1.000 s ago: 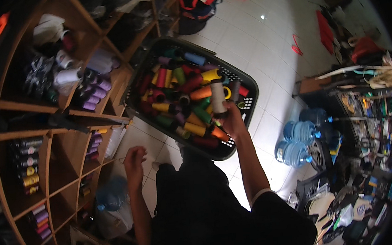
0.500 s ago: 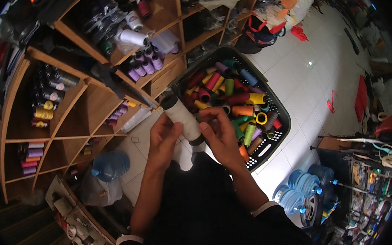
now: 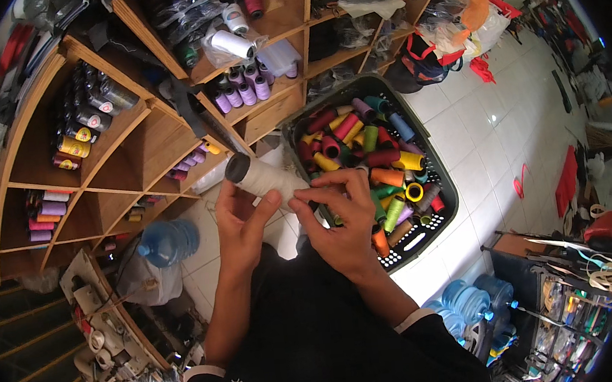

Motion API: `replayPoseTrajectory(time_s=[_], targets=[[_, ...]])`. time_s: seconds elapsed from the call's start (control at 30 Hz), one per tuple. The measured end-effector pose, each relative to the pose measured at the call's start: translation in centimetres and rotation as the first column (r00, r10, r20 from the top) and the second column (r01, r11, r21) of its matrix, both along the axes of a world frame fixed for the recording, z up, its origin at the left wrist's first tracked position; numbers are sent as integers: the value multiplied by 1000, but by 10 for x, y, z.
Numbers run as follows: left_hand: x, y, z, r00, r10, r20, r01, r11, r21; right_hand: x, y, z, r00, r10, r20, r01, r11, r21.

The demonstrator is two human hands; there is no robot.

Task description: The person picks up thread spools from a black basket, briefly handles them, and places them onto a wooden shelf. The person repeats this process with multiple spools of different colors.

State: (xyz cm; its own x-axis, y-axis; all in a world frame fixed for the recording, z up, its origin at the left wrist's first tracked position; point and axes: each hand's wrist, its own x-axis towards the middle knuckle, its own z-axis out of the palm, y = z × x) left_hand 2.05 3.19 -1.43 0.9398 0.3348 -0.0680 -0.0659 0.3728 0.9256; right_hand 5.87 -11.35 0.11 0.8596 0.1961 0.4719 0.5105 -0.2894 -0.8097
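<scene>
A spool of cream-white thread [image 3: 274,181] with a dark end lies tilted across the space between my hands, in front of my body. My left hand [image 3: 245,225] is closed round its dark-ended side, the thumb resting along the thread. The fingertips of my right hand [image 3: 345,220] pinch together at the spool's other end and cover it. Whether a loose thread end is between them is too small to see. Just beyond my right hand stands a dark perforated basket [image 3: 447,211], heaped with thread spools [image 3: 388,176] in red, yellow, green, orange and blue.
Wooden shelves [image 3: 116,146] to the left and ahead hold purple, black and yellow spools. A blue water bottle [image 3: 169,243] stands at left, with several more bottles [image 3: 468,300] at lower right. A cluttered rack [image 3: 571,313] is on the right; white floor tiles [image 3: 478,161] lie beyond the basket.
The spool has turned from steep to more level, its dark end shifting left. My right fingers have moved in and pinch at its right end. The whole view has shifted slightly.
</scene>
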Motion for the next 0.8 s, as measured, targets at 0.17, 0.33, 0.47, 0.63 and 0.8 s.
replayPoseTrajectory(time_s=[0.17, 0.33, 0.47, 0.63, 0.8], targets=[[-1, -4, 5, 999, 8, 35, -10, 998, 67, 1, -4, -6, 1000, 20, 12, -20, 999, -32], [1, 0, 0, 1000, 26, -13, -25, 998, 54, 6, -19, -27, 969, 92, -228, -28, 963, 268], [6, 6, -3, 999, -50, -8, 47, 984, -170, 19, -63, -52, 938, 41, -344, 63, 956, 287], [17, -1, 8, 986, -167, -14, 153, 931, -332, 35, -134, -128, 834, -549, 53, 414, 560, -717], [20, 1, 1, 956, -264, 127, 291, 815, -502, 23, -123, -97, 894, -393, -216, 276, 862, -425]])
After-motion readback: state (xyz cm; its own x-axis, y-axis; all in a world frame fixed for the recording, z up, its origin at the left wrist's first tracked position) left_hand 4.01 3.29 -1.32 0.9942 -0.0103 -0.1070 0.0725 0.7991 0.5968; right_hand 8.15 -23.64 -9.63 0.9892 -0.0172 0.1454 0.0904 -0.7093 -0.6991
